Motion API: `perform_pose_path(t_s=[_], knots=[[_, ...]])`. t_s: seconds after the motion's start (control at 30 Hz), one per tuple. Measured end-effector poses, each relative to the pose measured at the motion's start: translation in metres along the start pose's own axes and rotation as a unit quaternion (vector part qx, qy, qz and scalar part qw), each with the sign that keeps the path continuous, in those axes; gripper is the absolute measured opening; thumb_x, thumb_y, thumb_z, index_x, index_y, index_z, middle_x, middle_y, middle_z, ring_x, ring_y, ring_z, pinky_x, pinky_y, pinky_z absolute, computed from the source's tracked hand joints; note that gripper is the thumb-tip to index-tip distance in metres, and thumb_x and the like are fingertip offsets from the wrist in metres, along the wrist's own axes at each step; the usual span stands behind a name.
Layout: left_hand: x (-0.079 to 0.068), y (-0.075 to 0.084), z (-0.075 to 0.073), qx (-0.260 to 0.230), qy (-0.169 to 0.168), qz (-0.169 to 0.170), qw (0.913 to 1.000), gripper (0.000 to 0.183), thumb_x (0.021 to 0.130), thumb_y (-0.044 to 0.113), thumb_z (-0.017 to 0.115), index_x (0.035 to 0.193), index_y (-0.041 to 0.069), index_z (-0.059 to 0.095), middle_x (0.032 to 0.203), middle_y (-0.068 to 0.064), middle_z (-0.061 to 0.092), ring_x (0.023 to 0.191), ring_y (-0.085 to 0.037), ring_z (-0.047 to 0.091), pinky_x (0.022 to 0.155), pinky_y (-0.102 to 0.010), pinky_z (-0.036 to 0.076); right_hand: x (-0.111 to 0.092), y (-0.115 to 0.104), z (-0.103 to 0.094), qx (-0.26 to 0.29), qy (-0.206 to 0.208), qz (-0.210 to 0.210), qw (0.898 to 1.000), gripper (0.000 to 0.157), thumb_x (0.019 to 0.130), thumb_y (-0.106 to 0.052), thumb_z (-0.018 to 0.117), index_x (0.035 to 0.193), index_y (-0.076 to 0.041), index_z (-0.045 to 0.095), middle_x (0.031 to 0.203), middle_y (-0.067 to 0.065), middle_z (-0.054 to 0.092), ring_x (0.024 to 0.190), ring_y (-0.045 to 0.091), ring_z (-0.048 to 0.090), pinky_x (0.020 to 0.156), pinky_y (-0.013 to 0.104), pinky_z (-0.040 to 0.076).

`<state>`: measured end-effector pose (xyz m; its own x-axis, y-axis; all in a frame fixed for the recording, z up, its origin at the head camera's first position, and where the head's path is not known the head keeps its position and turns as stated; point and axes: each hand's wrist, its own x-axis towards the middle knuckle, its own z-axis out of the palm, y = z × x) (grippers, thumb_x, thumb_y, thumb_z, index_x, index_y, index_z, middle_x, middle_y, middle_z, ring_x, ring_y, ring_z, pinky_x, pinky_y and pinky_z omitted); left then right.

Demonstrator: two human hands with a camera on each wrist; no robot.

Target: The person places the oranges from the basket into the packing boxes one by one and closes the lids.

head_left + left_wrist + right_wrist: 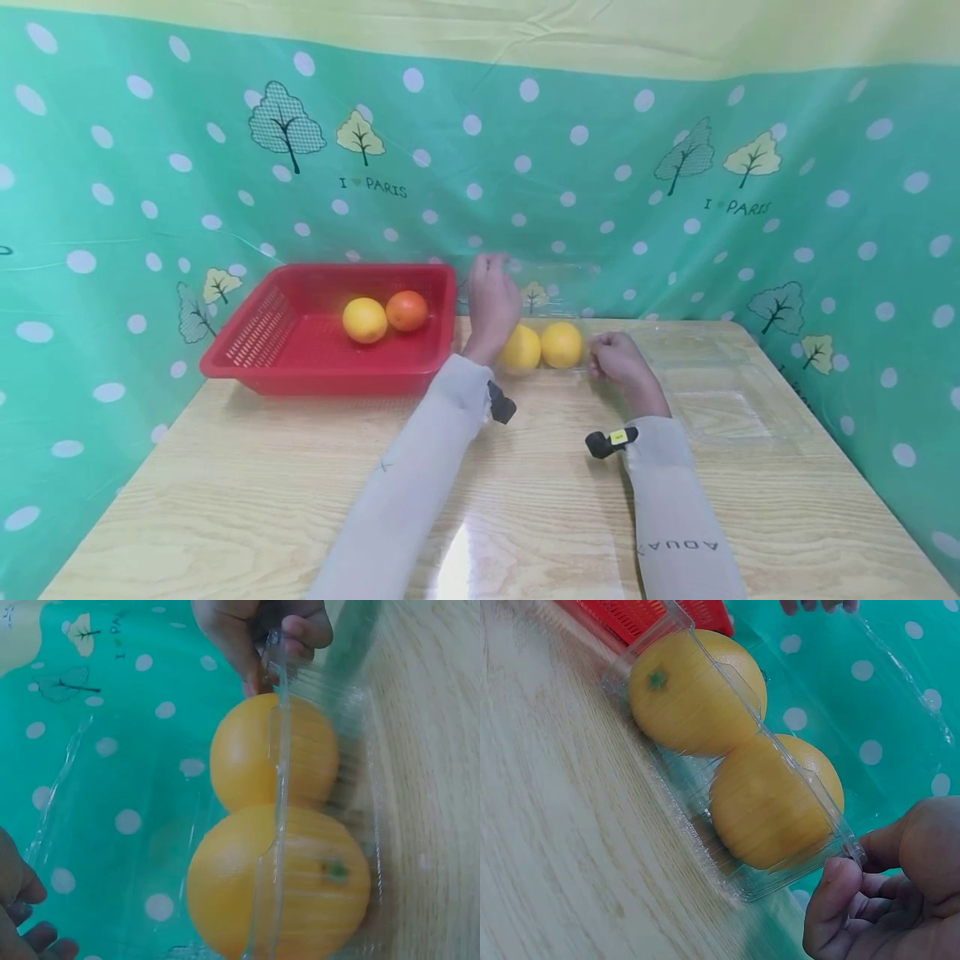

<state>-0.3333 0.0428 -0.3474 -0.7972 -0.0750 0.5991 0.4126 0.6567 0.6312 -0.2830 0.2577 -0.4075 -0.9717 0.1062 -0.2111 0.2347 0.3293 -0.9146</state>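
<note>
A clear plastic clamshell box [739, 881] stands on the table with two oranges [562, 345] side by side in it. Its see-through lid [558, 283] is raised at the back. My left hand [495, 304] is at the lid's upper left edge, the thumb and fingers bent about it; the exact contact is hard to see in the left wrist view, where that hand [26, 907] is cut off. At the box's right front corner, my right hand [900, 892] pinches the rim between thumb and finger.
To the left, a red plastic basket [330, 382] holds a yellow-orange fruit [365, 321] and a red-orange one [407, 311]. Another clear plastic container [723, 408] lies at the right. Behind the wooden table [525, 517] hangs a green dotted cloth [480, 150].
</note>
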Motion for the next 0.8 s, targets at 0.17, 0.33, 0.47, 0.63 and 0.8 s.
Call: perform_pose_path(t_s=[0.17,0.33,0.47,0.63,0.8], knots=[[-0.003,0.005,-0.008,0.036,-0.022,0.013,0.999,0.028,0.097,-0.001,0.059,0.122,0.007,0.068,0.118,-0.008,0.058,0.112,-0.024,0.056,0.098,-0.033,0.051,0.0,0.0,0.0,-0.004,0.005,0.003,1.0,0.035,0.11,-0.017,0.041,0.132,0.008,0.052,0.082,0.007,0.055,0.07,0.018,0.052,0.063,0.029,0.046],[-0.007,0.004,-0.015,0.062,-0.053,0.021,0.9964,0.032,0.096,0.002,0.064,0.128,0.009,0.065,0.119,-0.006,0.057,0.114,-0.022,0.054,0.098,-0.031,0.053,-0.003,-0.004,-0.002,-0.059,0.024,-0.002,0.998,0.036,0.108,-0.021,0.046,0.132,0.005,0.053,0.095,0.013,0.059,0.082,0.024,0.056,0.072,0.033,0.049],[-0.01,0.002,-0.02,0.098,-0.072,0.031,0.9921,0.034,0.096,0.006,0.067,0.129,0.01,0.063,0.119,-0.006,0.057,0.113,-0.023,0.055,0.097,-0.032,0.054,-0.01,-0.014,-0.008,-0.141,0.051,-0.035,0.988,0.042,0.105,-0.024,0.05,0.135,0.006,0.051,0.117,0.023,0.062,0.105,0.036,0.06,0.087,0.045,0.053],[-0.012,0.0,-0.024,0.129,-0.102,0.06,0.9845,0.035,0.095,0.004,0.066,0.129,0.007,0.062,0.118,-0.009,0.059,0.11,-0.026,0.055,0.096,-0.033,0.053,-0.023,-0.036,-0.016,-0.18,0.087,-0.097,0.975,0.051,0.104,-0.022,0.054,0.143,0.01,0.043,0.131,0.031,0.057,0.122,0.047,0.055,0.1,0.057,0.049],[-0.017,-0.002,-0.029,0.173,-0.126,0.098,0.9719,0.039,0.093,0.001,0.067,0.131,0.006,0.058,0.118,-0.01,0.057,0.111,-0.026,0.054,0.097,-0.034,0.053,-0.042,-0.059,-0.011,-0.2,0.124,-0.147,0.961,0.05,0.101,-0.013,0.06,0.142,0.01,0.044,0.132,0.03,0.054,0.122,0.047,0.053,0.101,0.058,0.048]])
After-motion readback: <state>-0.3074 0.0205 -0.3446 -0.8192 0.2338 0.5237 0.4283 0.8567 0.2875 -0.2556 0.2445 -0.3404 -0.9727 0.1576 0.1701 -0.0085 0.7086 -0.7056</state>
